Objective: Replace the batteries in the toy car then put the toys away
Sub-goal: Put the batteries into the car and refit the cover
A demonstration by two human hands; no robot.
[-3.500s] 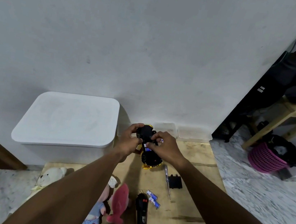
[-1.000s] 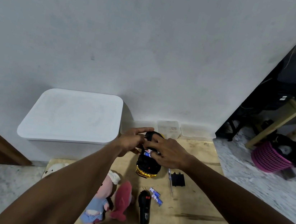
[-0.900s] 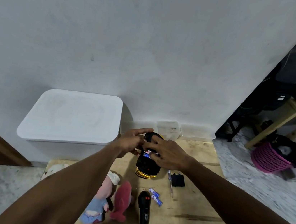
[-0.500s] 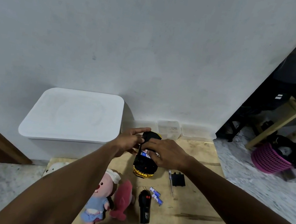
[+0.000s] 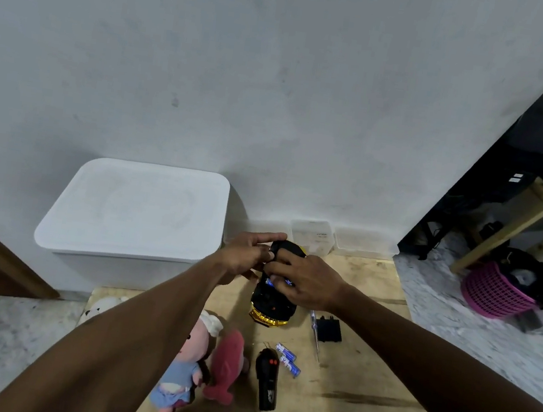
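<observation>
Head camera view, looking down along two bare forearms at a wooden board (image 5: 362, 373) lying on a marble floor against a white wall. Both hands are meeting over a black and gold toy car (image 5: 272, 304), which is turned underside up at the far middle of the board, its gold end pointing back toward the person; whether it is touching the board cannot be told. The left hand (image 5: 246, 257) is gripping the car's far end from the side, forefinger lying straight and the other fingers bent round the body, apparently bracing it so the underside is facing up. The right hand (image 5: 305, 281) is arching over the open battery bay, fingers bent and tips pressing on a blue-labelled battery (image 5: 287, 281) showing there; its thumb is hidden. This is looking like a cell being seated. Just right of the car, a black battery cover (image 5: 328, 329) and a thin screwdriver (image 5: 315, 336) are lying side by side, seemingly set within reach for closing the bay. Loose batteries (image 5: 287, 360) are lying nearer the person, just beside a black remote control (image 5: 266, 381); whether they are spent or fresh cannot be told. Left of the remote, a pink fish plush (image 5: 225, 365) and a pig doll (image 5: 183, 367) are lying together, and a white plush (image 5: 101, 308) is peeking out behind the left forearm. A lidded white storage box (image 5: 131, 211) is standing at the far left, probably waiting for the toys.
</observation>
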